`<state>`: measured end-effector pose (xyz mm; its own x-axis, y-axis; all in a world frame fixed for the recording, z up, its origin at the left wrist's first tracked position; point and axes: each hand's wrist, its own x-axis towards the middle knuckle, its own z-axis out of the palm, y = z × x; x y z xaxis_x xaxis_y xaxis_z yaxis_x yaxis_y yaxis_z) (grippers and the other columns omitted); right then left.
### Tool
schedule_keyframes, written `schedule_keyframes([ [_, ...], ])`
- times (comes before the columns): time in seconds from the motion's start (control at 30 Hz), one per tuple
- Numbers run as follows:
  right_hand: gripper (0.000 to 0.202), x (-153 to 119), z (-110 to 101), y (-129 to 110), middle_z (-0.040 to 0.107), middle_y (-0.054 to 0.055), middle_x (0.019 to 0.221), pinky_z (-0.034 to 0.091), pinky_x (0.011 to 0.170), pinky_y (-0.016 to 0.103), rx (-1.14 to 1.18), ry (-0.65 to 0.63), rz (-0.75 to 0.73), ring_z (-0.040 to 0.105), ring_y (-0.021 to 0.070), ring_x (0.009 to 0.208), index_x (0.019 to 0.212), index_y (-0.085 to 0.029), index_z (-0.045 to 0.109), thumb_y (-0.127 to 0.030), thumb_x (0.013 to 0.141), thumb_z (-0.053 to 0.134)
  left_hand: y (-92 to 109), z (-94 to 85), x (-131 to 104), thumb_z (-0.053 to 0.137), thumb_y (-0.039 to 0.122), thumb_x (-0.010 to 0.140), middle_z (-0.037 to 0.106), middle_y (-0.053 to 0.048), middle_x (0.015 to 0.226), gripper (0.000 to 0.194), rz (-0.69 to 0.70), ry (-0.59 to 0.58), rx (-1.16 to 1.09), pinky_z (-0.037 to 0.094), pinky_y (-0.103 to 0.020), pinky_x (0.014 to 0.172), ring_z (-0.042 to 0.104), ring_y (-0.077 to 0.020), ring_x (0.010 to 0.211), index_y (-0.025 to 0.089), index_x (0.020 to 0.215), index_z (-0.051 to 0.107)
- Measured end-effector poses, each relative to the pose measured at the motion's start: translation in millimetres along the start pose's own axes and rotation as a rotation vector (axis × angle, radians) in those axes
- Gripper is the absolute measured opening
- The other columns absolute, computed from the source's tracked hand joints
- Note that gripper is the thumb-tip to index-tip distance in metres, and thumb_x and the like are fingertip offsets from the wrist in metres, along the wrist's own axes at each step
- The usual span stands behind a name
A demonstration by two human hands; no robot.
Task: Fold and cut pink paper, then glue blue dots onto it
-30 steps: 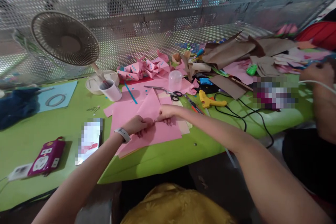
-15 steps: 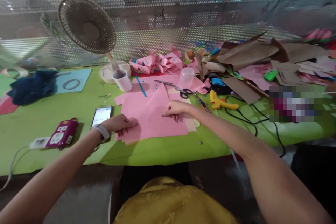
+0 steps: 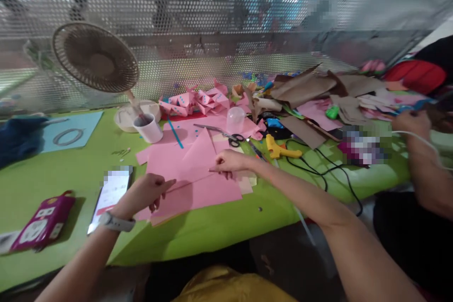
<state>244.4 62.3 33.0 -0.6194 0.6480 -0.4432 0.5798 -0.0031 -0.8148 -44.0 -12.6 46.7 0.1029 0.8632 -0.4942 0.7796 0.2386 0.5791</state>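
Pink paper sheets [image 3: 201,193] lie stacked on the green table, and a folded pink piece [image 3: 200,151] with a pointed top rests over them. My left hand [image 3: 150,191], with a watch at the wrist, is pinched at the left part of this paper. At its right side my right hand [image 3: 226,163] is closed too, thumb and finger on the paper. A straight edge or crease runs between the two hands. Scissors [image 3: 233,139] lie just behind, beside a clear plastic cup [image 3: 235,120].
A fan [image 3: 95,56] and white cup [image 3: 148,130] stand back left; a phone [image 3: 111,193] and purple power strip [image 3: 44,222] lie left. Folded pink paper [image 3: 198,101], a yellow glue gun [image 3: 281,147] with black cable and brown paper are beyond. Another person's hand [image 3: 412,125] is at right.
The view has shifted, bringing another person's arm in at the right. My left hand now sits a little lower-left on the paper, and a line shows between my hands.
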Motion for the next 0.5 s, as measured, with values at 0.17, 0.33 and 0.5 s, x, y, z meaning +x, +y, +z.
schedule_keyframes([
  [0.17,0.037,-26,-77,16,0.069,0.003,0.062,0.051,0.049,0.022,-0.289,0.639,-0.06,0.065,0.0136,0.05,0.076,-0.016,0.063,-0.052,0.085,0.061,16,25.1,14,0.053,0.068,0.08,0.056,0.001,0.04,0.053,0.177,0.039,-0.122,0.044,-0.023,0.04,0.056,-0.0153,0.036,0.02,0.057,0.049],
  [0.33,0.024,-34,-169,50,0.07,0.015,0.105,0.052,0.079,0.034,-0.547,1.101,0.168,0.067,0.0243,0.098,0.105,-0.015,0.061,-0.028,0.097,0.042,22,34.2,18,0.053,0.064,0.082,0.054,0.003,0.041,0.051,0.254,0.123,-0.226,0.042,-0.022,0.039,0.053,-0.0135,0.036,0.019,0.058,0.05],
  [0.5,0.022,-13,-220,78,0.065,0.016,0.114,0.047,0.092,0.042,-0.801,1.135,0.363,0.06,0.0282,0.11,0.112,-0.014,0.062,-0.019,0.092,0.055,17,37.7,18,0.054,0.059,0.084,0.052,0.003,0.041,0.048,0.32,0.175,-0.257,0.04,-0.02,0.04,0.052,-0.0122,0.036,0.02,0.057,0.049],
])
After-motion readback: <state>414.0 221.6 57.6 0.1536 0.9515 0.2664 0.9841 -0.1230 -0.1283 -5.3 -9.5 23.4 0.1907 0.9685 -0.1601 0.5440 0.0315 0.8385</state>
